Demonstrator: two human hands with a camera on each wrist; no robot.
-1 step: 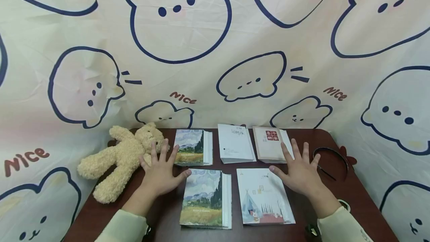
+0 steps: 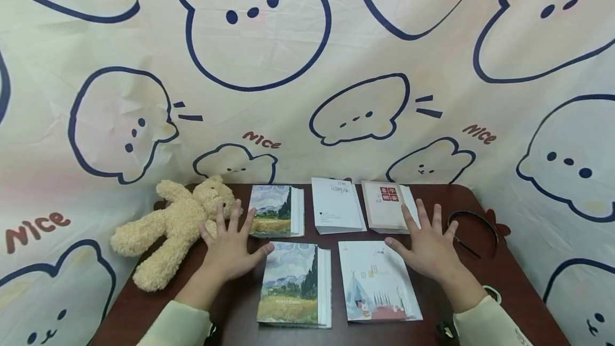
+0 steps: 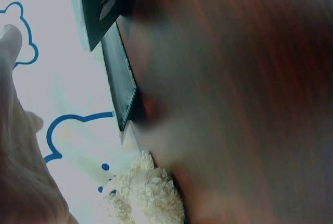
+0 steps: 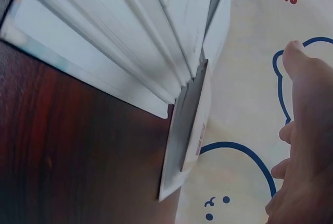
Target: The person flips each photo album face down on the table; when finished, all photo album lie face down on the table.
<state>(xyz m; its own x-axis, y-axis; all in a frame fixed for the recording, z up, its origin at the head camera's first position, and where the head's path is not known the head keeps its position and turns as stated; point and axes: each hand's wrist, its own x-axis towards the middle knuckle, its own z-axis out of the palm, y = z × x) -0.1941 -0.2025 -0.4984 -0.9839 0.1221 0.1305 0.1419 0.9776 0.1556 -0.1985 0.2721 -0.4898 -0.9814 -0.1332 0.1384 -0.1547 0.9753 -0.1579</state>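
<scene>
My left hand [image 2: 229, 252] is held over the table with its fingers spread, between the teddy bear [image 2: 180, 228] and a landscape-painted photo album [image 2: 288, 282]. My right hand [image 2: 432, 250], fingers also spread, is near the right edge of a white album with a tent picture [image 2: 370, 282]. Neither hand holds anything; in the wrist views both appear raised off the tabletop. Behind them lie a second landscape album [image 2: 270, 211], a plain white album [image 2: 336, 207] and a beige album with a red square [image 2: 381, 207]. Their pages stand slightly fanned in the right wrist view [image 4: 114, 36].
A dark headband [image 2: 473, 218] lies at the right side of the brown table [image 2: 519, 303]. A cloth with bear drawings [image 2: 288, 111] hangs round the back and sides. Dark objects, partly hidden, sit beside both sleeves [image 2: 485, 322].
</scene>
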